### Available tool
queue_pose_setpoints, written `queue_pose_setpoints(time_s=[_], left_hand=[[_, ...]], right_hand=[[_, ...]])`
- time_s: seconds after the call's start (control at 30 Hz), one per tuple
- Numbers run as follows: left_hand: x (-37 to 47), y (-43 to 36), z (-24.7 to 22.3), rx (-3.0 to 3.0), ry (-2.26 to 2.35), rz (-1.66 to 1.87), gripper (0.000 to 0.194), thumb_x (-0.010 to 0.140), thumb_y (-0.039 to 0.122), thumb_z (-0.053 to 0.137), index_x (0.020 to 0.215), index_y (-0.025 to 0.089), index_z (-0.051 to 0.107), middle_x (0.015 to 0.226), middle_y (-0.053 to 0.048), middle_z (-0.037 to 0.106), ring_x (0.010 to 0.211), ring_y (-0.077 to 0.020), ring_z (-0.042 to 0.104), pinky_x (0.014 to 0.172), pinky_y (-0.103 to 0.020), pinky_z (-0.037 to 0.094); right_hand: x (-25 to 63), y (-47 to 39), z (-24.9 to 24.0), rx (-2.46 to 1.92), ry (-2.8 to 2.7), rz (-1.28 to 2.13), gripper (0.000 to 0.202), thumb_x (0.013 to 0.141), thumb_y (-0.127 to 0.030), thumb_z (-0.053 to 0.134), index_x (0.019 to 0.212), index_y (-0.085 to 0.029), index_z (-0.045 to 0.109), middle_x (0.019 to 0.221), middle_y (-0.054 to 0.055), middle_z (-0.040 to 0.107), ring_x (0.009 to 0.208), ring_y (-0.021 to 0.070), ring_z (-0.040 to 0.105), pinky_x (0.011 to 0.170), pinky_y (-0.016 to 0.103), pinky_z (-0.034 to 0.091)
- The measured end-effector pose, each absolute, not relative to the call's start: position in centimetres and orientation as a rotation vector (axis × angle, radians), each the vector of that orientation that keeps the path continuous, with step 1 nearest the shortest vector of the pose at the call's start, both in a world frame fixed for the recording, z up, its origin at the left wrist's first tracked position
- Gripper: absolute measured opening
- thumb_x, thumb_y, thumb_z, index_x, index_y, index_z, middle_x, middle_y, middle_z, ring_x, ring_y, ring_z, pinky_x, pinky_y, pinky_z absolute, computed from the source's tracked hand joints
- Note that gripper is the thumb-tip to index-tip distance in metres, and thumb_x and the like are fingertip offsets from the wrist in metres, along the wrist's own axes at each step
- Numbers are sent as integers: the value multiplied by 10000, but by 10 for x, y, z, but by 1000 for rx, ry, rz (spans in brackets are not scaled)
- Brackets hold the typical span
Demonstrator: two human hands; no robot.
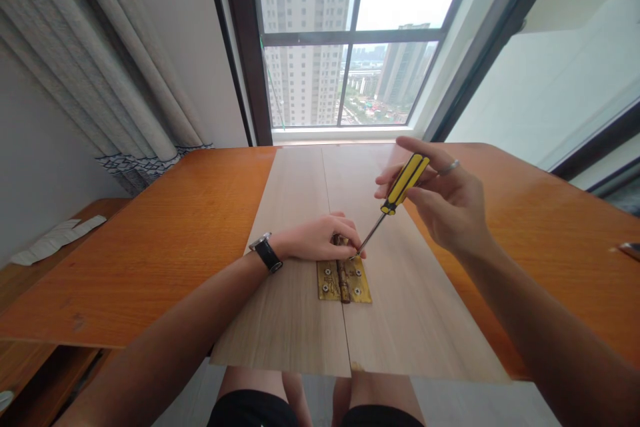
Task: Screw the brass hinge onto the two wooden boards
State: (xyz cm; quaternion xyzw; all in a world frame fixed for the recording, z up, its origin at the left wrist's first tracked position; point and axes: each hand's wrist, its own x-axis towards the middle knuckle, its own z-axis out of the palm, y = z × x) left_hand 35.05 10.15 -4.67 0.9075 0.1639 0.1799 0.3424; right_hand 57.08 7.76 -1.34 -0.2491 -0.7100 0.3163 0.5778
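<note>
A brass hinge [331, 283] lies across the seam between two pale wooden boards [290, 320], with several screws in its plates. My left hand [330, 237], a black watch on its wrist, rests over the hinge's far end, its fingertips beside the screwdriver's tip. My right hand [445, 197], with a ring on one finger, holds the yellow and black handle of a screwdriver [407, 180] between thumb and fingers. The index finger is raised over the handle's end. The shaft slants down to the left, and its tip meets the hinge's right plate near my left fingertips.
Beneath the boards is an orange wooden table [210, 207]. A window [350, 37] stands behind it and a grey curtain [110, 47] hangs at the left. A dark object [631, 250] lies at the right edge. My legs are below the boards' near edge.
</note>
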Motion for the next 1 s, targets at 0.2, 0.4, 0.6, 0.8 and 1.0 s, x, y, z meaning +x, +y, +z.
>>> queue_pose_setpoints(time_s=[0.2, 0.4, 0.6, 0.8, 1.0], left_hand=[[351, 101, -46, 2335, 426, 475, 107, 888, 160, 641, 806, 177, 708, 889, -40, 709, 933, -180, 568, 936, -307, 458], [351, 102, -48, 2317, 476, 479, 87, 891, 204, 692, 810, 173, 695, 849, -31, 678, 920, -176, 559, 921, -305, 450], [351, 100, -47, 2338, 463, 475, 80, 913, 188, 643, 882, 171, 714, 862, -27, 683, 911, -173, 548, 932, -303, 438], [351, 101, -47, 2370, 431, 479, 140, 915, 172, 622, 803, 175, 707, 894, -38, 696, 913, -173, 558, 944, -312, 438], [351, 100, -48, 2355, 446, 501, 121, 903, 165, 644, 798, 174, 704, 863, -35, 680, 916, -175, 556, 931, -317, 448]], right_hand=[[567, 80, -12, -566, -1645, 561, 413, 824, -332, 779, 1225, -357, 684, 989, 22, 663, 812, 186, 630, 699, 363, 587], [564, 77, -10, -609, -1635, 548, 547, 817, -286, 785, 1332, -384, 632, 892, 9, 664, 798, 201, 627, 672, 380, 598], [566, 77, -12, -552, -1611, 618, 493, 841, -286, 752, 1315, -351, 635, 964, 32, 702, 784, 206, 674, 620, 381, 604], [566, 78, -13, -578, -1627, 561, 350, 874, -372, 717, 1213, -314, 656, 944, 38, 711, 793, 215, 680, 664, 394, 600], [563, 78, -13, -623, -1699, 399, 623, 759, -308, 845, 1323, -372, 587, 923, 21, 688, 835, 223, 651, 698, 390, 581]])
